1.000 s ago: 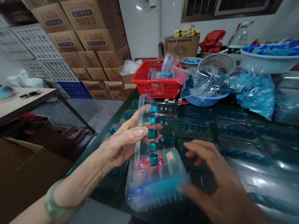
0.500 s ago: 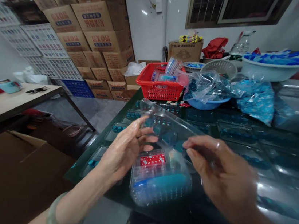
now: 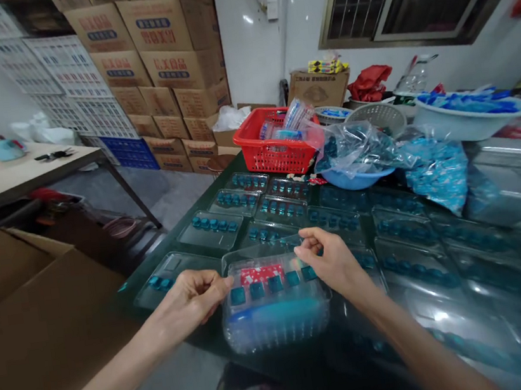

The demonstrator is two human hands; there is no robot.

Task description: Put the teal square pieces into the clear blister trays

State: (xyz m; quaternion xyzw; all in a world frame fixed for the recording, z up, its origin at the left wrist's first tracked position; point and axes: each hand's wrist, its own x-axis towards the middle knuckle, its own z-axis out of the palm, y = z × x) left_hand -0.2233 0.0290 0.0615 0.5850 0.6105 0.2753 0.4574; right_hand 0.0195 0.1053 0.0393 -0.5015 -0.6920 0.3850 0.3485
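Note:
My left hand pinches the left edge of a clear plastic tray lid with a row of teal cube-shaped pieces. At its far right corner, my right hand pinches the same lid between thumb and fingers. The lid lies over a clear plastic container near the table's front edge; whether it is fully seated I cannot tell. Through the plastic show a red white-patterned piece and a long blue piece.
Similar clear lids with teal pieces cover much of the dark green table. At its far end are a red basket, a blue basin and a pale basin. An open cardboard box stands left.
The clear lid has come down from a tilted position onto the container. My left hand has closed on its left edge, and my right hand has shifted left and farther away.

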